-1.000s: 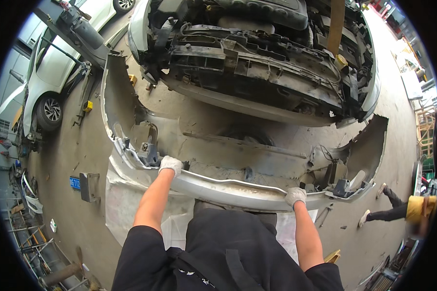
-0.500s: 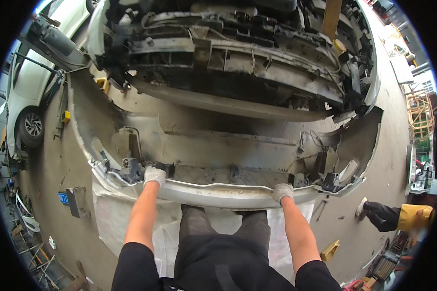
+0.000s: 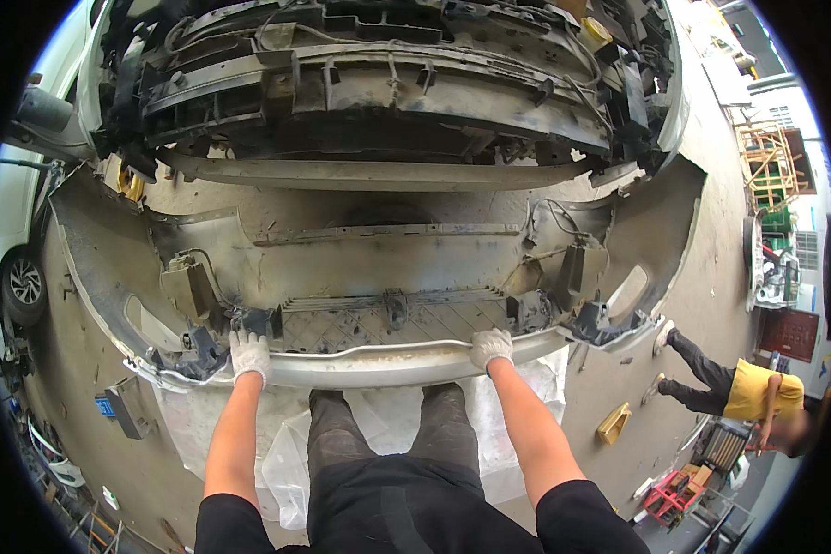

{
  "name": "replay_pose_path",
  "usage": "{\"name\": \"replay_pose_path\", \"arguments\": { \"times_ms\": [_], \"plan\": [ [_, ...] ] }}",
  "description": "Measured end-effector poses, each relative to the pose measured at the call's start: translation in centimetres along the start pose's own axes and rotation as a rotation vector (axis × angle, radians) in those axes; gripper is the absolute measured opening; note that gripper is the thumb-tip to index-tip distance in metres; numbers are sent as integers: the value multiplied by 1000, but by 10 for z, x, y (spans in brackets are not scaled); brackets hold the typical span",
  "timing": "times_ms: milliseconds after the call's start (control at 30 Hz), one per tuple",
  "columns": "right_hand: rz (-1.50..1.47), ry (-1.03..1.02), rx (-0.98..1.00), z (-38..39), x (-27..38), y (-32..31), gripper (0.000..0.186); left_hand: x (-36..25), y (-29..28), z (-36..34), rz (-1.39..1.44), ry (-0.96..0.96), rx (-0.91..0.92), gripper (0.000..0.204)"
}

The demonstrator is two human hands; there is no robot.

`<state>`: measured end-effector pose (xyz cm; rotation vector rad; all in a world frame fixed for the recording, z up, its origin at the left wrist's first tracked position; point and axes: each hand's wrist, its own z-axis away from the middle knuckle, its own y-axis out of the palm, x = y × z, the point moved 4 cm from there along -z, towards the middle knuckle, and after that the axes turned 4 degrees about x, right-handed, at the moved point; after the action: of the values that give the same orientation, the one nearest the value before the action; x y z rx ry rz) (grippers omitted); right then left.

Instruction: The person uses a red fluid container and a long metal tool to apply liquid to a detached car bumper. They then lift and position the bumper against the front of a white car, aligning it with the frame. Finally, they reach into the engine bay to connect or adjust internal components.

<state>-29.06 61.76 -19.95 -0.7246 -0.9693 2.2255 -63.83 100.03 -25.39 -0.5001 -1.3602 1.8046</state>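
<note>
Gripping the near lip of a big silvery bumper (image 3: 369, 368) with the left hand (image 3: 249, 356) and the right hand (image 3: 492, 348), both gloved and well apart. Have the left one toward the left end, fingers laid fairly straight over the lip, just beside a black bracket (image 3: 263, 320). Can't see under the edge, so can't tell about the thumb. Have the right one right of centre on the same lip, fingers bent down over it. Looking at the bumper's inner side, both ends curving toward the stripped front of a car (image 3: 360, 103), with some floor (image 3: 711, 268) showing between.

Compared to a second ago, seeing the bumper pretty much square to the car instead of slanted, left end way further left in view. Also seeing both hands further left, with the left fingers flatter than that earlier bunched-up grip. Getting a much fuller look at the person in the yellow shirt (image 3: 762, 395) off to the right, too. Standing over white plastic sheeting (image 3: 526, 434), btw.
</note>
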Motion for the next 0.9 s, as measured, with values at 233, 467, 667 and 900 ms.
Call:
{"name": "replay_pose_path", "arguments": {
  "times_ms": [233,467,667,900],
  "plan": [
    [-12,24,-1,-3,1,-2,25,-43,-25,14,121,126,-27,38],
    [-42,17,42,8,6,-3,27,-76,-17,30,241,164,29,50],
    [-32,30,-22,13,10,-17,29,-81,-39,46,287,179,-72,56],
    [-94,-3,-277,28,38,-12,37,-65,-50,90,386,138,-68,63]
  ]
}}
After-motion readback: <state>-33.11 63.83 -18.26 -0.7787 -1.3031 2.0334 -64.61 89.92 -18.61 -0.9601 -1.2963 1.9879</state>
